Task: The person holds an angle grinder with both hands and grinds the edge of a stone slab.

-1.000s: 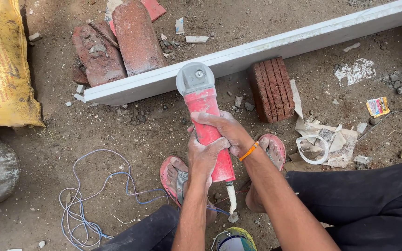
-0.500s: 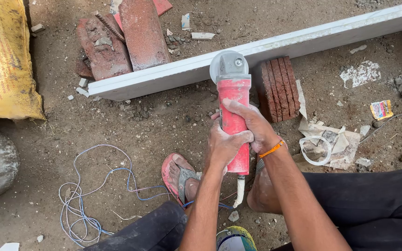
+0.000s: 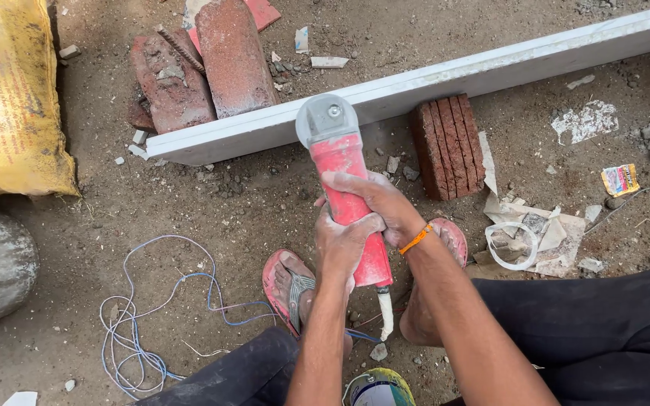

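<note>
A red angle grinder [image 3: 342, 169] with a grey metal head points away from me, its head over the near edge of a long white beam [image 3: 445, 79] that lies across the dirt ground. My left hand [image 3: 342, 244] grips the grinder's red body from below and behind. My right hand [image 3: 378, 203], with an orange band on the wrist, wraps the body just ahead of it. The grinder's white cord end [image 3: 385, 312] hangs down between my sandalled feet.
A ribbed red brick [image 3: 449, 143] props the beam. Two worn bricks [image 3: 201, 64] lie beyond it at left. A yellow sack [image 3: 9, 98] stands far left, loose blue and white wire [image 3: 152, 316] lies near left, and torn paper and a tape ring [image 3: 511, 244] lie right.
The grinder and both hands have shifted from left of the ribbed brick to just beside it along the beam. The grip on the red body is unchanged.
</note>
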